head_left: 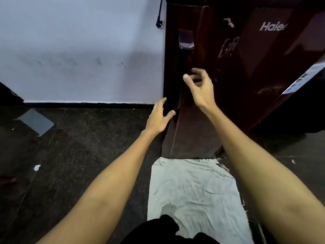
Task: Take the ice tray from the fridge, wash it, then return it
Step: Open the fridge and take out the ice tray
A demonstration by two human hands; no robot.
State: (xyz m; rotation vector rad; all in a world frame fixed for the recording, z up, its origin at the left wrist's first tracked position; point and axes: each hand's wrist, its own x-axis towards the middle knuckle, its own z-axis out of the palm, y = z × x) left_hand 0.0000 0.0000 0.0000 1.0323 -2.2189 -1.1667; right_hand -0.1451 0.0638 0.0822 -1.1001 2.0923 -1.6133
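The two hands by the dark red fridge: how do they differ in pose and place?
The left hand sits lower, at the left edge of the dark maroon glossy fridge door, fingers fairly straight and spread. The right hand is higher, in front of the door, fingers loosely curled with the thumb apart. Whether either touches the door is unclear. Both are bare and hold nothing.

The dark red fridge (246, 67) door reads "Haier" in pale letters.

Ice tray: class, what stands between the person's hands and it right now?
The closed fridge door. No ice tray is visible. Both hands are empty: the left hand is at the door's edge, the right hand in front of the door.
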